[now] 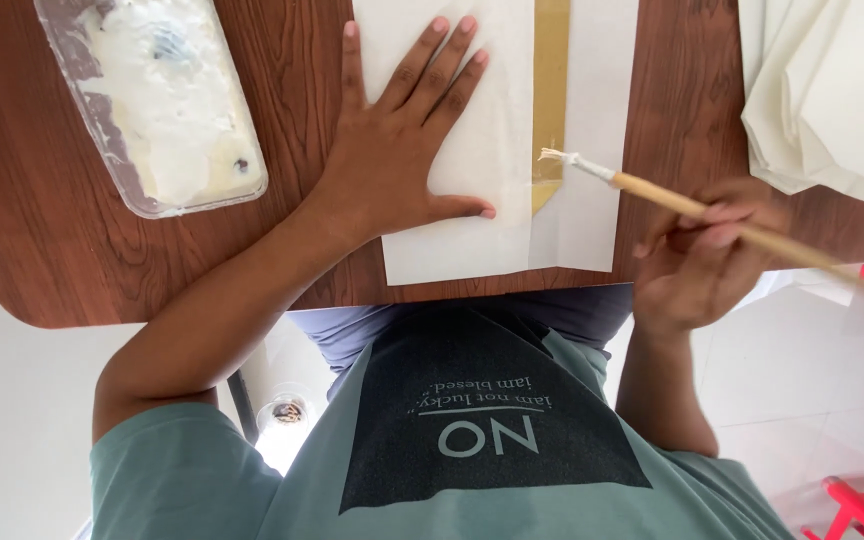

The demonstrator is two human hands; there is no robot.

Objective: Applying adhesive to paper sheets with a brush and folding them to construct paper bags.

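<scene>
Clear glue tray (157, 100) and paper stack (832, 90) flanking brush (652, 193).

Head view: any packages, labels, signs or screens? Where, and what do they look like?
Tray: clear plastic, rounded oblong, top left of the table, smeared with white paste.
Shirt print: dark rectangular panel with pale lettering on a grey-green shirt, bottom centre.
No signs or screens.

Looks like you're at home, doing crafts at an ordinary room table. Under your hands there's a wood-grain table (282, 150) with rounded corners, and pale floor tiles (812, 380) below your right hand (697, 255). A smeared plastic tray (157, 100) sits beyond your left hand (397, 150), with loose paper sheets (832, 90) stacked past the right.
</scene>
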